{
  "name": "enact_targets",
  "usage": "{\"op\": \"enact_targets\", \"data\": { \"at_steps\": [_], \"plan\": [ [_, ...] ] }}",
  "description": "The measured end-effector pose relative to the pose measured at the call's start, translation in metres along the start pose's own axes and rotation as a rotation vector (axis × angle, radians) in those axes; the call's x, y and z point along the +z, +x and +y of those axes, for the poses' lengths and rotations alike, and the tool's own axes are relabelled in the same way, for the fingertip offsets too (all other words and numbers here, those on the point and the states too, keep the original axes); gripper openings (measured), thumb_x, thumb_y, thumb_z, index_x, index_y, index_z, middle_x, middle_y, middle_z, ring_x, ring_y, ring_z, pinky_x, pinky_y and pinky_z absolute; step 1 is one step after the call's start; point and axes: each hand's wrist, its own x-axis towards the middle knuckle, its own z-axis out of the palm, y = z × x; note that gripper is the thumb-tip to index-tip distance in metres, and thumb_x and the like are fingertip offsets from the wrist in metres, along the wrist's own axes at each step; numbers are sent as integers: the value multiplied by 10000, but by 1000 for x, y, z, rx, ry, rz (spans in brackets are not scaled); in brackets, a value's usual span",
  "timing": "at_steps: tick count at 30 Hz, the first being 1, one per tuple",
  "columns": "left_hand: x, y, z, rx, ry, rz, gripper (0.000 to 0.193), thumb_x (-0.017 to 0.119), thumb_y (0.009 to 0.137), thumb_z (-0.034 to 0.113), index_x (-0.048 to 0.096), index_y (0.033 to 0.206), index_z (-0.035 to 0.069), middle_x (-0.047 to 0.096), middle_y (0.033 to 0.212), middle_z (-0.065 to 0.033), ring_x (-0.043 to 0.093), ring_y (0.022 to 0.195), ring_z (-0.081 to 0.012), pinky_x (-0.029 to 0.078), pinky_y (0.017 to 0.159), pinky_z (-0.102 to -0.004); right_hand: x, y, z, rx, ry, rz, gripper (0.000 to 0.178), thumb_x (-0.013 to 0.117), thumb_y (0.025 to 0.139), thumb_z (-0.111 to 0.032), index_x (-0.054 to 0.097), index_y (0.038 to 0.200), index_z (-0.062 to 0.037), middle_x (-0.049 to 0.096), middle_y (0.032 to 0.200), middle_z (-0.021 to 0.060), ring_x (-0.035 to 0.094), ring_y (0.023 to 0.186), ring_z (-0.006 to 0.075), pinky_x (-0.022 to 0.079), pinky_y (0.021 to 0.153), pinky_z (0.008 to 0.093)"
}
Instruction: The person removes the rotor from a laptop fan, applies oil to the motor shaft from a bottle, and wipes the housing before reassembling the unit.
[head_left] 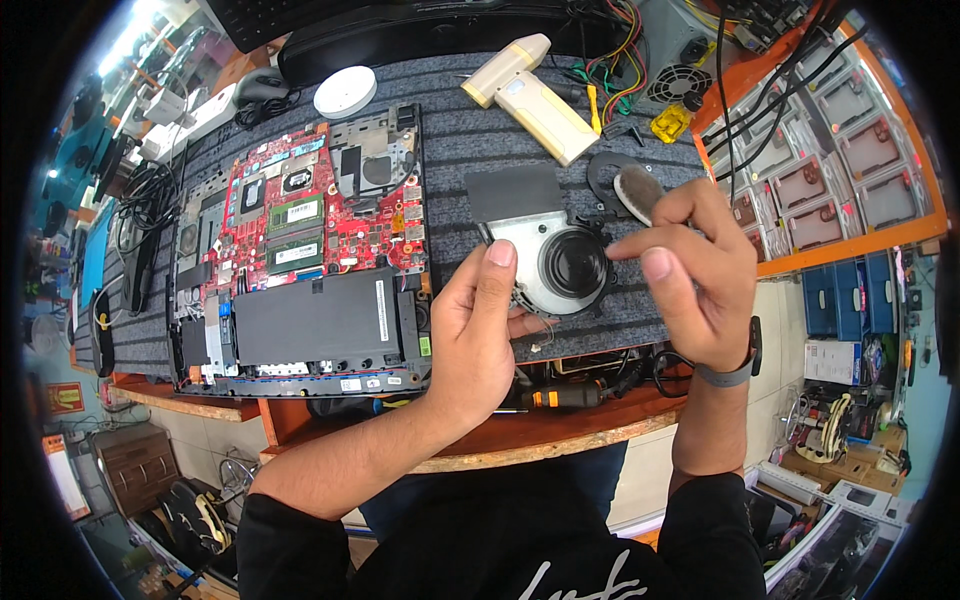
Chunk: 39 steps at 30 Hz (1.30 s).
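My left hand (478, 325) grips a laptop cooling fan (535, 250), thumb on its silver metal housing and fingers underneath. The fan has a round black hub, and a flat dark flap (515, 193) extends from its far side. A brush (638, 192) with a soft, greyish-brown oval head sticks out from my right hand (705, 275); its handle is hidden by the curled fingers. One finger of that hand points at the fan's right edge, close to or touching it. Left of the fan lies an opened laptop base (300, 250) with a red circuit board and a black battery.
On the grey ribbed mat (440, 150) lie a cream-coloured handheld blower (540, 105), a white round disc (345, 92) and a dark curved piece (603, 170). A yellow bottle (670, 124) stands beside a power supply (690, 80). Below the mat's near edge, a shelf holds a screwdriver (565, 396).
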Motion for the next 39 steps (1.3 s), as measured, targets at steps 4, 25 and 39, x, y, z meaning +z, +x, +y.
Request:
{"op": "enact_targets", "data": {
  "at_steps": [4, 25, 39],
  "plan": [
    [-1, 0, -2, -3, 8, -3, 392, 452, 1071, 351, 575, 1240, 20, 684, 1121, -111, 718, 933, -195, 630, 757, -363, 8, 1, 1, -68, -108, -82, 123, 692, 816, -204, 736, 870, -103, 520, 788, 45, 510, 742, 222, 322, 680, 359],
    [1, -2, -1, 7, 169, -7, 398, 481, 1061, 399, 619, 1206, 55, 677, 1023, -34, 672, 881, -108, 577, 745, -280, 15, -25, -25, 50, -287, -31, 335, 743, 794, -120, 715, 1125, -79, 536, 806, 47, 534, 738, 229, 378, 661, 363],
    [-7, 3, -18, 30, 366, -175, 426, 468, 1066, 410, 631, 1150, 25, 646, 985, -13, 608, 893, -66, 554, 762, -258, 9, -51, -34, 122, 155, -195, 168, 652, 903, -120, 643, 757, -39, 521, 732, 67, 517, 691, 243, 361, 642, 360]
  ]
}}
